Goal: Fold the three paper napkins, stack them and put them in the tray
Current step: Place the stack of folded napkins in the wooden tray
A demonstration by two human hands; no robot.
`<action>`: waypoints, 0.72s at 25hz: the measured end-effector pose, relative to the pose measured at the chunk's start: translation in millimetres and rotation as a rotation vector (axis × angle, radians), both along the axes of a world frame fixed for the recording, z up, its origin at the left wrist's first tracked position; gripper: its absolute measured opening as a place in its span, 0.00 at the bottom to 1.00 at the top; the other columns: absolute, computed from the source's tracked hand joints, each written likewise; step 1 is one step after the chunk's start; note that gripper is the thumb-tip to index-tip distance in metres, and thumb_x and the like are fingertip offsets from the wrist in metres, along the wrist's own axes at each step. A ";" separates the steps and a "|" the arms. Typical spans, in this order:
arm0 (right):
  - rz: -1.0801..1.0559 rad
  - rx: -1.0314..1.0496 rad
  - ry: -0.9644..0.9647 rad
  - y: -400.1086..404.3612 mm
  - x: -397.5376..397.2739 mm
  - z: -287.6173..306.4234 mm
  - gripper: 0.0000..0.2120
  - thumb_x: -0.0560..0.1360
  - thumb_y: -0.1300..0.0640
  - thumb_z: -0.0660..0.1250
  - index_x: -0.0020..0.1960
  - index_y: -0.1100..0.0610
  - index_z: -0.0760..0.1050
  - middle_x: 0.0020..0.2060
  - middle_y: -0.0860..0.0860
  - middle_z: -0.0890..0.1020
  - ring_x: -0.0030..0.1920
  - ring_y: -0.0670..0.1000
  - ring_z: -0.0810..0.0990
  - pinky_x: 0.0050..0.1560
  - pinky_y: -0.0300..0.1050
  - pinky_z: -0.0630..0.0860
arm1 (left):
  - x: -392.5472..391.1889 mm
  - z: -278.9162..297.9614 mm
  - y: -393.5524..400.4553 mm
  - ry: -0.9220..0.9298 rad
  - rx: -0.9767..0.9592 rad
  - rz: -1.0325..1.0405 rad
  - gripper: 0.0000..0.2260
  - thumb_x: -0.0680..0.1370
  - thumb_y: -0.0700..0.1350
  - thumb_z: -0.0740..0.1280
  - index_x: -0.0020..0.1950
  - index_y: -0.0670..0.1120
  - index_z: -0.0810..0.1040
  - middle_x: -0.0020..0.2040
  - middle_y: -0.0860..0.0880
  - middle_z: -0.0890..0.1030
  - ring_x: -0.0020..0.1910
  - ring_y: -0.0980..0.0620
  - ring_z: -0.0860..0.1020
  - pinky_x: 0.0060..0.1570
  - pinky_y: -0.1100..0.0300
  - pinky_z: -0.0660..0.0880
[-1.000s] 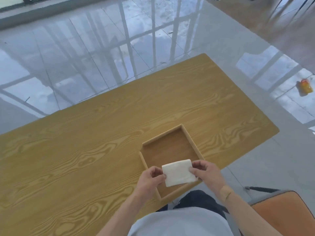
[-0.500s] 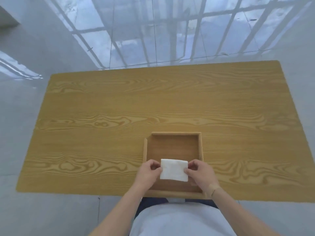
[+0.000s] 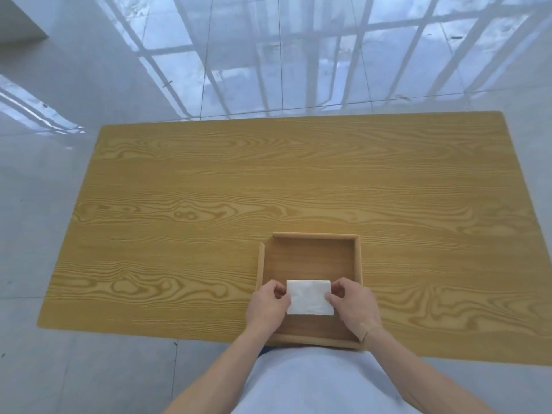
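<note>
Glossy grey floor tiles mirror a window grid beyond the wooden table (image 3: 209,189), and I'm watching from the head camera looking down over it. Working left to right: my left hand (image 3: 265,306) pinches the left edge of the folded napkin stack (image 3: 309,297) with thumb and curled fingers, the stack sits between both hands, and my right hand (image 3: 355,306) pinches its right edge the same way. The stack is over the near half of the wooden tray (image 3: 357,264), inside its walls; I can't quite tell whether it already rests on the tray floor or hovers just above it. From this angle it reads as one white pad, so I can't count three layers either. What could go wrong, as I judge it: letting go unevenly would let the layers slide apart or spring open at the folds, and dragging a fingertip out from under an edge could skew the pad against the near wall. The tray itself lies at the table's near edge, so a nudge toward me might push it off.
</note>
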State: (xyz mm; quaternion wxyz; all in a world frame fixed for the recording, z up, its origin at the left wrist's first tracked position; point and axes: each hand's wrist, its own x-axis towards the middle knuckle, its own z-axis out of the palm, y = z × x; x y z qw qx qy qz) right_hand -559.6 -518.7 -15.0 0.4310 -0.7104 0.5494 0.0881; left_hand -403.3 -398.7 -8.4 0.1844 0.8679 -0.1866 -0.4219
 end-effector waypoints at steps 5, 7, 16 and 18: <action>-0.016 -0.037 -0.002 2.4 2.4 -0.8 0.07 0.74 0.50 0.69 0.50 0.51 0.80 0.42 0.45 0.85 0.42 0.49 0.80 0.44 0.46 0.78 | 3.3 5.7 -1.7 -0.035 0.007 -0.019 0.02 0.76 0.50 0.67 0.47 0.54 0.78 0.43 0.57 0.81 0.40 0.58 0.78 0.38 0.58 0.76; 0.004 -0.095 -0.009 4.6 0.3 1.2 0.11 0.76 0.49 0.67 0.56 0.50 0.79 0.43 0.43 0.83 0.42 0.47 0.78 0.42 0.44 0.75 | 3.6 9.1 0.2 -0.097 0.033 -0.053 0.05 0.76 0.52 0.66 0.50 0.55 0.76 0.42 0.58 0.80 0.40 0.58 0.78 0.35 0.59 0.75; 0.660 -0.438 0.276 4.9 -12.5 -9.4 0.53 0.60 0.33 0.74 0.77 0.43 0.52 0.78 0.52 0.50 0.77 0.64 0.41 0.74 0.65 0.40 | 13.9 7.4 13.0 -0.612 0.109 -0.765 0.38 0.67 0.67 0.70 0.72 0.57 0.61 0.70 0.51 0.65 0.71 0.46 0.59 0.67 0.43 0.51; 0.682 -0.451 0.320 2.7 -10.1 -16.5 0.53 0.60 0.31 0.72 0.76 0.41 0.48 0.78 0.51 0.44 0.75 0.64 0.33 0.70 0.67 0.29 | 16.3 2.7 13.3 -0.612 0.144 -0.814 0.42 0.67 0.66 0.71 0.75 0.57 0.56 0.74 0.48 0.58 0.74 0.42 0.51 0.70 0.39 0.42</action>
